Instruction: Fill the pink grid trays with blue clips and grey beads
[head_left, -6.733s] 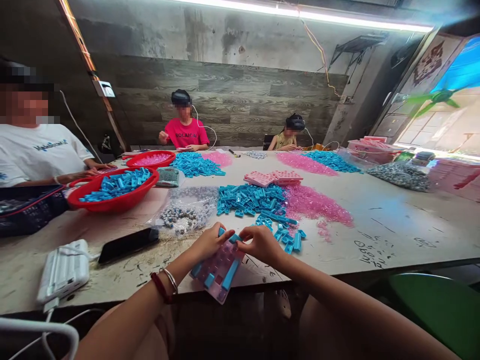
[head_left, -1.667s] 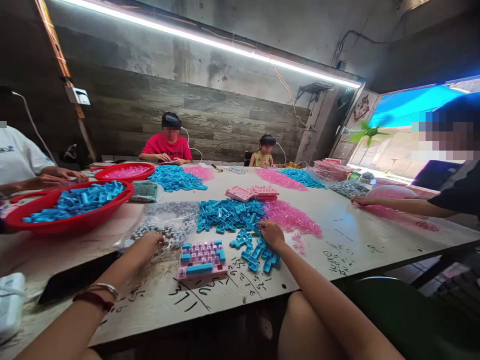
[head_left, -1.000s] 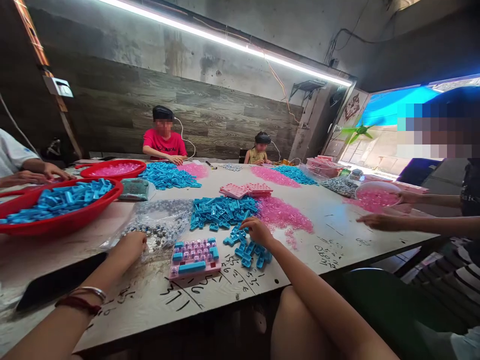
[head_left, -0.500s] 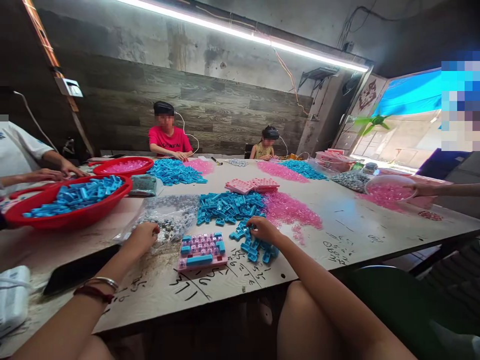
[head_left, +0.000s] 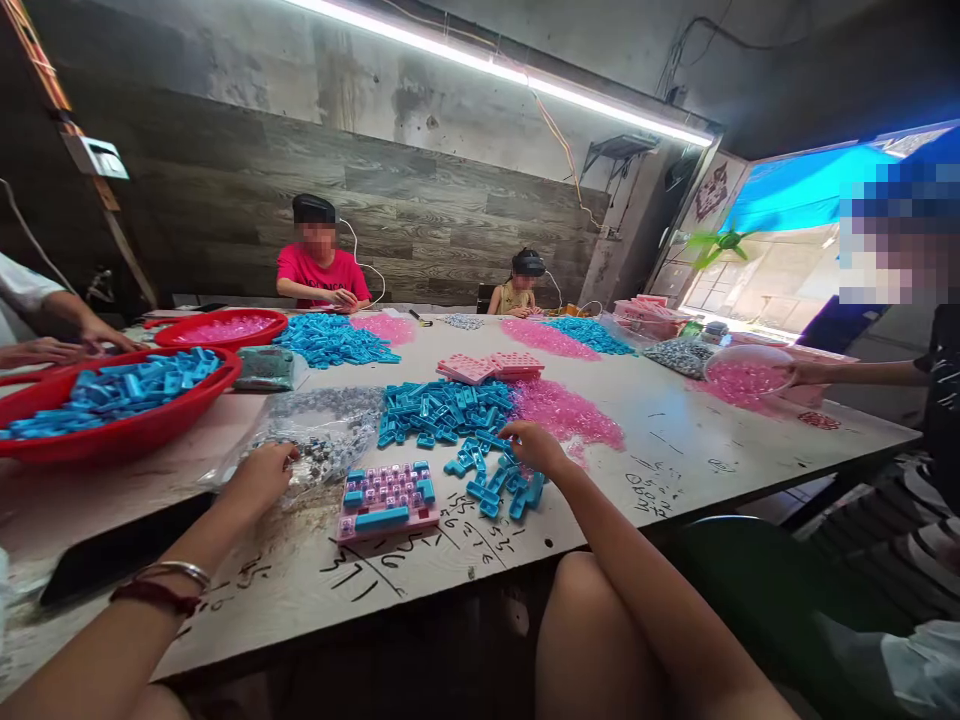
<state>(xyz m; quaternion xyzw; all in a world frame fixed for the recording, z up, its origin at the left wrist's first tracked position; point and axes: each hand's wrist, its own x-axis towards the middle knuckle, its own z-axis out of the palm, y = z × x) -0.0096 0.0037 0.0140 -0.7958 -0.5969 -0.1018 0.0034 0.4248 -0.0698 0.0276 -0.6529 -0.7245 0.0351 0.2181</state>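
My left hand (head_left: pixel 262 478) is over the near side of a clear plastic bag (head_left: pixel 337 405), by small dark and pale pieces. Its fingers are curled together, and anything in them is too small to make out. My right hand (head_left: pixel 534 447) reaches to loose blue keycaps (head_left: pixel 487 498), with bent fingertips closed on one at the heap's edge. Between my hands lies a pink keyboard-shaped toy (head_left: pixel 388 499) fitted with clear pink and blue keys. Behind it are a heap of blue keycaps (head_left: pixel 450 408) and a heap of clear pink pieces (head_left: pixel 566 412).
Pink boards (head_left: pixel 491 367) lie behind the heaps. A black phone (head_left: pixel 127 550) is by my left forearm. Red basins (head_left: pixel 150 428) stand at left. Co-workers sit around the table (head_left: pixel 645 420); a person at right holds a clear tub (head_left: pixel 750 372) of pink pieces.
The view has turned slightly right. My right hand has shifted slightly back from the front loose keycaps toward the heap; my left stays by the bag. The person at right shows more.
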